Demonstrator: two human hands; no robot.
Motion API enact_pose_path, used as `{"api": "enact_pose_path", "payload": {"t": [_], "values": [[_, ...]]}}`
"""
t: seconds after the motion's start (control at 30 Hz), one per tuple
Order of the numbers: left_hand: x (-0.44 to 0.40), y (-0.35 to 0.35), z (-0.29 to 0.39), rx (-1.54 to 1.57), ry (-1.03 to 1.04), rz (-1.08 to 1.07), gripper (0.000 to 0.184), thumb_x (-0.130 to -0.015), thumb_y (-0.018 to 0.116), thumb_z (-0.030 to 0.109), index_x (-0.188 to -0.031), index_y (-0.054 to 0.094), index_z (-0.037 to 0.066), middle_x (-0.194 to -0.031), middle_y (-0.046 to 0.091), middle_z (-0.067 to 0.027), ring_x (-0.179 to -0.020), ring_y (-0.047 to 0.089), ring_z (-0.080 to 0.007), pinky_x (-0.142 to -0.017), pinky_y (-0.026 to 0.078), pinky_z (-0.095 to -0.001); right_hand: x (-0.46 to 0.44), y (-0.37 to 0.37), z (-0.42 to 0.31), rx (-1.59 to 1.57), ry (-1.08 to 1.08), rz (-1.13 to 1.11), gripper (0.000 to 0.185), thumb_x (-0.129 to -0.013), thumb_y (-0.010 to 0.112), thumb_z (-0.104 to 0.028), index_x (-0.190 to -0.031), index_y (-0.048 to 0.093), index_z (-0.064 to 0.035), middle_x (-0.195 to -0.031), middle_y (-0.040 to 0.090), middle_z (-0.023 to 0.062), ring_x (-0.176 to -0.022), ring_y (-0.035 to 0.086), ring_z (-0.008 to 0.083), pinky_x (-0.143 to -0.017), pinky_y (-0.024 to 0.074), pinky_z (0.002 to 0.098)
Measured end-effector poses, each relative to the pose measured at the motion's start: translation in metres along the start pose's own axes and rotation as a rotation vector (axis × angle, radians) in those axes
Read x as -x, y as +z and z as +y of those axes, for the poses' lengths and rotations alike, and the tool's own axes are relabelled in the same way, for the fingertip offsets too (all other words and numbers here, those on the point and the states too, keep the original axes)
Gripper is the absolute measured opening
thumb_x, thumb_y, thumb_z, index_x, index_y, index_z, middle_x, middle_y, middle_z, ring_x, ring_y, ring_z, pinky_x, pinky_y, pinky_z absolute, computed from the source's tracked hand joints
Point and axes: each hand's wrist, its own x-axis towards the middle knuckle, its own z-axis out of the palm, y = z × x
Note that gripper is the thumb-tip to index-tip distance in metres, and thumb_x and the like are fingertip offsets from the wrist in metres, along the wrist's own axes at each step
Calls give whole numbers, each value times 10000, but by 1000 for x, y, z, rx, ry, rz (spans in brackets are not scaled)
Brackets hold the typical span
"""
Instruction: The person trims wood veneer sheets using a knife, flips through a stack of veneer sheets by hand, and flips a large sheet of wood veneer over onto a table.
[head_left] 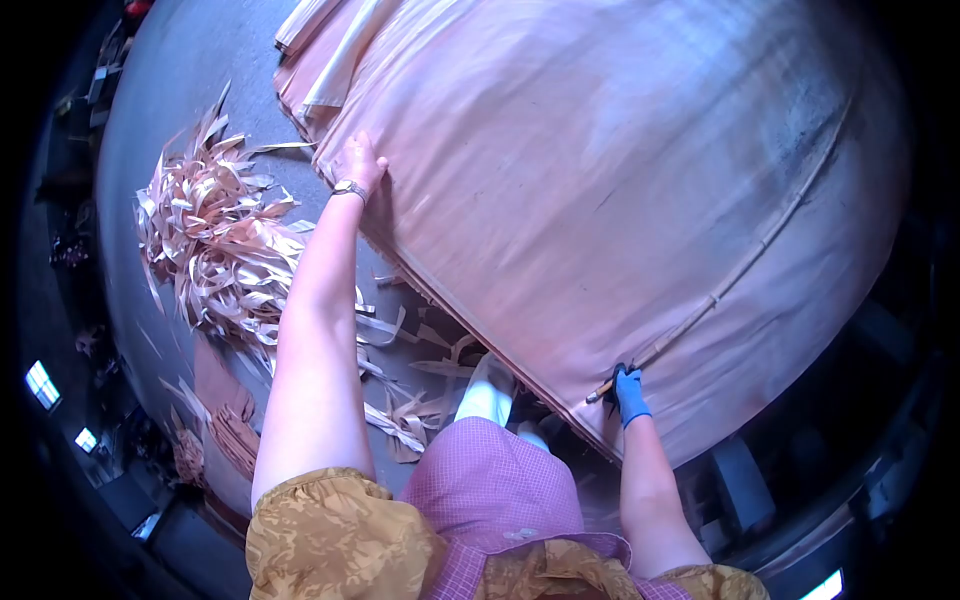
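Note:
A large stack of thin, pale pinkish wood veneer sheets [560,200] fills the middle and right. My bare left hand [360,162], with a watch [349,187] at the wrist, is at the stack's left edge. Its fingers look closed on the edge of the top veneer sheet, though the fingertips are partly hidden. In a blue and black glove, my right hand [627,392] is wrapped round the near end of a long, thin bamboo stick [712,301]. The stick slants across the sheet toward the upper right.
A heap of torn veneer strips [225,235] lies on the grey floor [185,75] to the left. Loose scraps [400,425] are scattered by my feet. Folded veneer pieces [345,65] rest at the stack's upper left. Dark beams [742,475] show below right.

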Motion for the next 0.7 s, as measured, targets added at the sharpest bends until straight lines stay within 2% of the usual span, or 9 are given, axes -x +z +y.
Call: {"api": "enact_pose_path", "payload": {"t": [0.07,0.17,0.27,0.37,0.47,0.57,0.7], "values": [[2,4,7,-39,37,53,320,-799,695,263,-1017,593,52,-1089,642,-187,-1025,637,-329,-861,514,-449,13,-2,-13,32,13,14,382,-940,573,-303,-1108,421,5,-824,624,181,-624,650,278,-506,528,398],[-6,16,13,-114,52,102,139,-902,552,123,-998,629,58,-1003,681,-158,-946,682,-308,-809,560,-418,3,1,-4,10,16,6,383,-942,567,-314,-1104,427,2,-824,624,177,-626,650,272,-504,527,392],[-6,14,20,-158,65,96,198,-925,474,67,-932,671,65,-934,707,-150,-886,702,-305,-770,574,-411,10,-2,-14,56,26,7,382,-942,565,-322,-1098,435,1,-821,627,174,-623,648,269,-502,526,390],[-7,12,25,-177,30,82,200,-916,492,77,-910,692,72,-938,710,-157,-892,704,-304,-761,578,-414,-15,8,21,16,-120,72,334,-949,557,-316,-1029,399,-32,-719,602,159,-510,606,259,-403,497,367],[-7,9,24,-180,25,70,210,-916,488,81,-917,698,71,-952,708,-164,-906,702,-301,-763,578,-418,2,5,-1,40,-57,52,343,-944,566,-317,-1025,396,-31,-712,596,154,-509,601,255,-401,490,370],[-10,16,14,-198,74,124,214,-913,486,81,-916,700,78,-903,713,-149,-848,710,-305,-733,579,-427,7,7,-12,34,-23,63,375,-939,571,-332,-1068,437,-7,-765,620,160,-561,615,259,-474,499,388],[11,-7,24,-155,25,80,164,-867,539,105,-961,671,77,-1159,616,-194,-1097,604,-350,-842,523,-452,17,2,-17,9,-34,48,358,-937,577,-312,-1054,436,-4,-769,615,159,-555,604,255,-473,495,386]]}}
